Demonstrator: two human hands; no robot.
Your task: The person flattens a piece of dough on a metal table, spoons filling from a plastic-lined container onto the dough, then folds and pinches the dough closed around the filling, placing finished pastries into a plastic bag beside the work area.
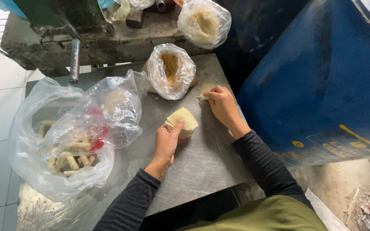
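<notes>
Left hand [166, 143] grips a stack of pale square wrappers [182, 121], fingers curled around it, held just above the metal table [202, 162]. Right hand [222, 105] lies flat, pressing one single wrapper [205, 88] down beside the bag of brown filling [170, 70]. Many finished rolls [71, 156] already sit in the big plastic bag; this sheet is not yet filled.

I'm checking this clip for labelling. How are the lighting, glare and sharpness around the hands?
Head view: soft, even daylight; the left hand on the pale stack and the right hand look sharp; the clear bags show pale glare; the metal table has dull sheen; edges bend slightly.
</notes>
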